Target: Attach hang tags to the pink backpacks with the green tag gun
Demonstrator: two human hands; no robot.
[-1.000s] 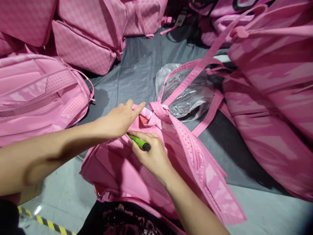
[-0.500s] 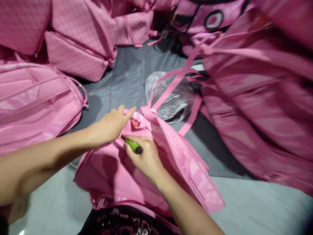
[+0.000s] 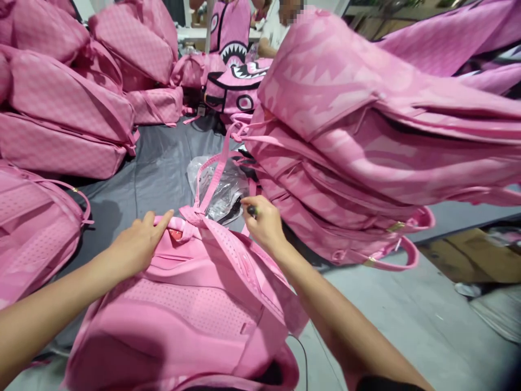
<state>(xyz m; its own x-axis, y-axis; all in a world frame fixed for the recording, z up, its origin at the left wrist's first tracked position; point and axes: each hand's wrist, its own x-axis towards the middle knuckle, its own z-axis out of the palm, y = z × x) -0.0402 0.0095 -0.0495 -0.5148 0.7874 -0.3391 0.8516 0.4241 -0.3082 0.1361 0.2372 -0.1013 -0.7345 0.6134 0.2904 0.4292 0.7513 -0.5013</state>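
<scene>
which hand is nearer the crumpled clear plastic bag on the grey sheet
Right. The right hand reaches the crumpled clear plastic bag's edge; the left hand rests farther left.

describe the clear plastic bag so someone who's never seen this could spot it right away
Start at the grey sheet spread between the heaps of pink backpacks. The clear plastic bag lies crumpled on it, just beyond the right hand, with a pink strap across it. It is the only see-through, shiny thing there.

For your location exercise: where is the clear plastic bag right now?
Head view, centre: the clear plastic bag lies on grey sheeting just beyond the right hand.
</scene>
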